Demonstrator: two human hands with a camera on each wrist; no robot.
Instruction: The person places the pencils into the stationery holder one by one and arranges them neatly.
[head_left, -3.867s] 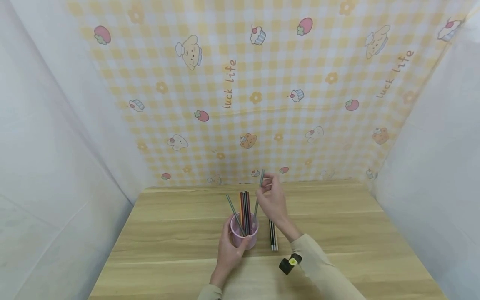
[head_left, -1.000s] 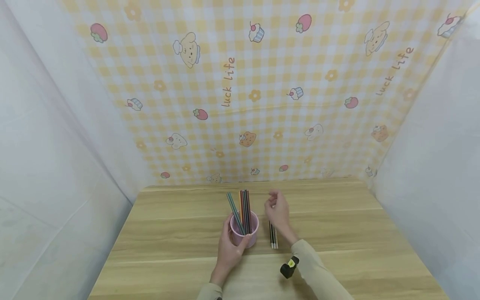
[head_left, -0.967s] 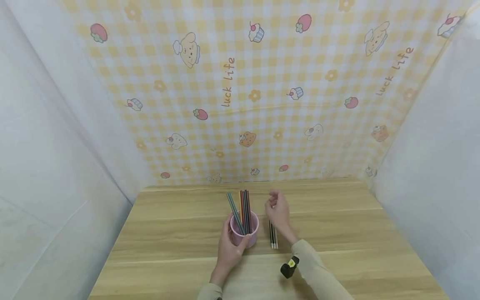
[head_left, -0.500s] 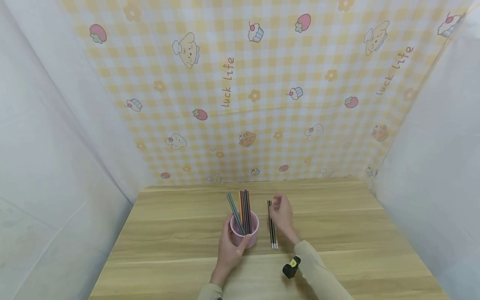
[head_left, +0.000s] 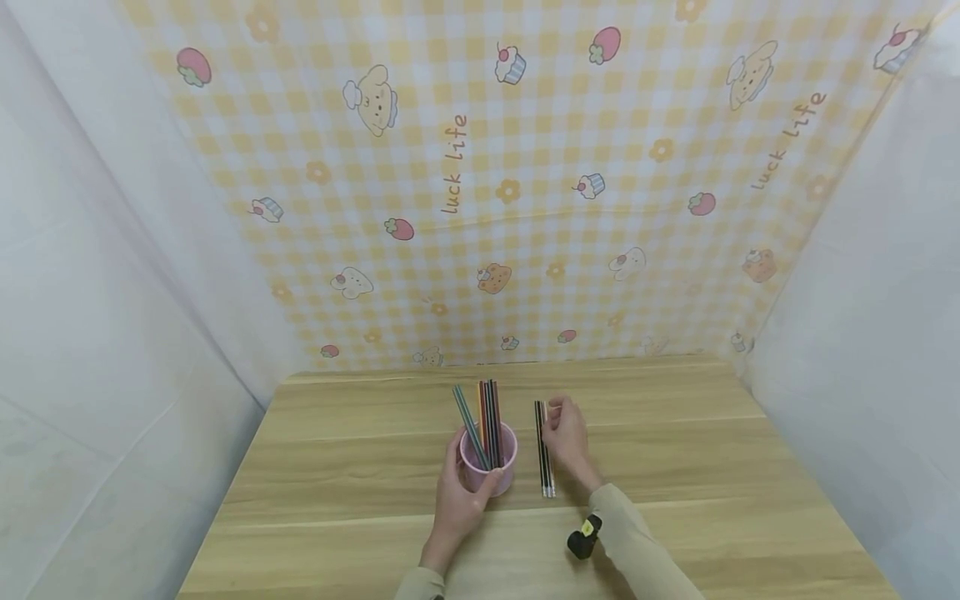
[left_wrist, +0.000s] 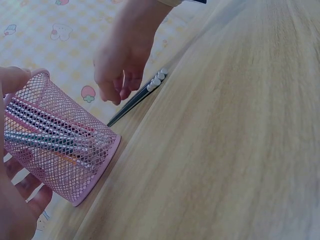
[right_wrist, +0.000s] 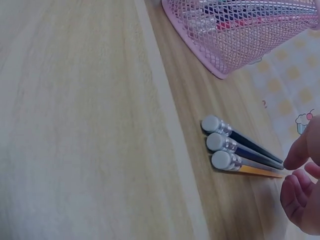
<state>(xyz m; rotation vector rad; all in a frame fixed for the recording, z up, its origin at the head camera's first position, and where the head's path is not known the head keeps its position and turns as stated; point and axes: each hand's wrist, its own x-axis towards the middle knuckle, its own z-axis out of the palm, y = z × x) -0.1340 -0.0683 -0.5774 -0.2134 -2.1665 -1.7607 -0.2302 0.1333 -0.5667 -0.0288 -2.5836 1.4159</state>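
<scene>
My left hand point(head_left: 456, 504) grips a pink mesh pencil holder point(head_left: 491, 483), thumb on the near side and fingers round the far side. Several pencils point(head_left: 489, 417) stand in it; a teal pair leans left, while dark, red and yellow ones are bunched beside it. To its right, three pencils point(right_wrist: 229, 145) with white erasers lie side by side on the table, two dark and one orange-yellow. Over their far part hovers my right hand point(head_left: 567, 437), fingers loosely bent. In the right wrist view, a gap shows between thumb and fingers, right at the pencils' far ends.
The wooden table point(head_left: 337, 467) ends at the back against a yellow checked cloth point(head_left: 555, 233) with cartoon prints. White walls point(head_left: 112, 333) flank both sides. A black wrist camera point(head_left: 583, 537) sticks out from the right sleeve point(head_left: 637, 542).
Earlier my right hand held a teal pencil at the holder; now that pencil leans inside with the other teal one. The hand has since moved right and nearer, over the lying pencils.
</scene>
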